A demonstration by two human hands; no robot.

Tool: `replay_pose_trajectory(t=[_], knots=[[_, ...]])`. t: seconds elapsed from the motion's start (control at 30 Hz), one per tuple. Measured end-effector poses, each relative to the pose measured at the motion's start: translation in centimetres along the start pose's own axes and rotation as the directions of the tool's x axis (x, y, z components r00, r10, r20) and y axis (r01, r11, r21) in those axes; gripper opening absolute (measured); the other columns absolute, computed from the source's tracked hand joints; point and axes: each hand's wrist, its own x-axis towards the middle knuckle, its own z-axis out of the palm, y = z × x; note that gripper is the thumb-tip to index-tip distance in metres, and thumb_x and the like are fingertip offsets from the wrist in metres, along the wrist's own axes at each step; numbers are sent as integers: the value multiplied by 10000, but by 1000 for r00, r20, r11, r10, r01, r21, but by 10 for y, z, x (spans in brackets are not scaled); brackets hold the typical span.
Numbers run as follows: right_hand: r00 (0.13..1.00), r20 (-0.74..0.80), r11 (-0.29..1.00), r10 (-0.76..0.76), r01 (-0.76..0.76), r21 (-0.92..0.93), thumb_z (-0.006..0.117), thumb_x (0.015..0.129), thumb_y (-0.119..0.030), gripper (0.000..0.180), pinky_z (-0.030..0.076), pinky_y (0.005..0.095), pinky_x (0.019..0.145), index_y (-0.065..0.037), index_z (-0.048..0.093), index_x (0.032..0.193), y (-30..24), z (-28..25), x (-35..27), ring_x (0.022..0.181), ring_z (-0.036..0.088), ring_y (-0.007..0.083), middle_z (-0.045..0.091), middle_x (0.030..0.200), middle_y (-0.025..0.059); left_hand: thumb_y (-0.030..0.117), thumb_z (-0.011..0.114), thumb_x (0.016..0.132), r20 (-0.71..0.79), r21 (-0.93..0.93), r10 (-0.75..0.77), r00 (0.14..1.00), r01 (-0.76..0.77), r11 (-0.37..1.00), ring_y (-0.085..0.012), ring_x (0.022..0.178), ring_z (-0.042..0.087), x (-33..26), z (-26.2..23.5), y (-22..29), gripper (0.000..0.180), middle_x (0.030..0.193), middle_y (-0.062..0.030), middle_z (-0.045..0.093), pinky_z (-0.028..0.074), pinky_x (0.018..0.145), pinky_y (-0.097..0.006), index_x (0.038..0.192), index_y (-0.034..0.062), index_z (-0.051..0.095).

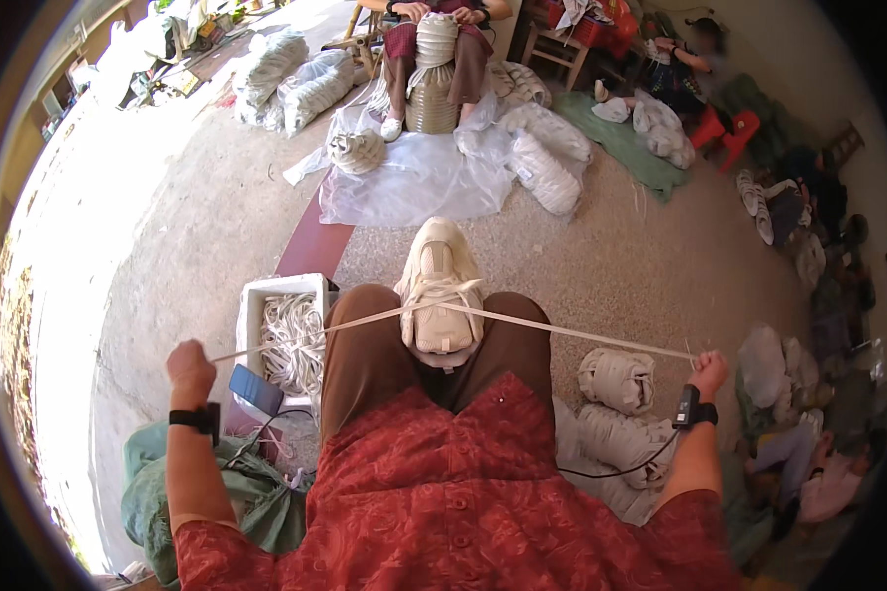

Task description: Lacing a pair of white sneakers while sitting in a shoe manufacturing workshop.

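A cream sneaker (445, 330) rests between my knees, its toe pointing away from me. Its flat shoelace (581, 333) crosses over the tongue and stretches out to both sides, pulled nearly straight. At the left, my left hand (190, 366) is closed on one end of the lace. Far to the right, my right hand (708, 372) pinches the other end, with a bit of lace tip sticking up above the fingers. Both arms are spread wide. Each wrist wears a black band with a small device.
A white foam box (249, 320) full of loose laces stands by my left knee, with a blue phone (255, 390) at its corner. Green sacking (153, 492) lies nearby. Bundled shoes (616, 379) sit at my right. Ahead, another person sits above plastic sheeting (414, 192).
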Motion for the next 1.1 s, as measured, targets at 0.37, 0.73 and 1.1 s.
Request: replay_pose_trajectory(t=[0.37,0.73,1.1], knots=[[456,890,690,-17,650,-320,589,730,-8,209,488,320,644,3,611,937,45,228,-188,716,639,258,632,744,155,111,570,716,-137,-411,347,928,-372,832,-363,792,621,-9,-16,175,110,796,-200,634,499,721,-445,748,18,619],[271,962,794,-29,591,-143,652,727,-94,96,449,331,653,-13,600,731,72,309,-255,704,541,234,557,718,94,211,568,815,-255,-419,542,801,-597,684,-246,716,642,-4,-27,304,214,740,-143,653,498,658,-348,779,10,631],[298,934,913,197,291,-285,657,717,-69,192,376,262,537,-30,484,642,64,307,-258,578,420,84,441,615,-9,224,565,845,-64,-994,745,664,-106,9,-58,637,456,9,-46,288,229,672,49,500,382,579,-224,769,11,597]])
